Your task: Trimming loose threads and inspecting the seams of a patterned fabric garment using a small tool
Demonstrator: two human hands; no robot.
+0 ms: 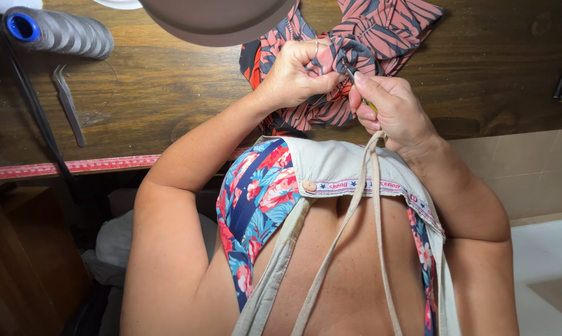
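Pinching patterned fabric (355, 46), left hand (296, 71) fisted; right hand (393, 109) grips small tool (369, 104).

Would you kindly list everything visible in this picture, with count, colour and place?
patterned fabric: one, dark with coral leaf print, bunched on the table top centre, gripped by the left hand
small tool: one, metal tip with yellowish handle, in the right hand, tip at the fabric
thread cone: one, grey with blue core, lying top left
tweezers: one, metal, on the table left
measuring tape: one, red, along the table's front edge
wooden table: one, dark brown, upper half
round dish: one, brown-grey, top centre, cut off by the frame
apron: one, beige with straps, worn over floral clothing
left hand: fisted on the fabric
right hand: fingers around the tool
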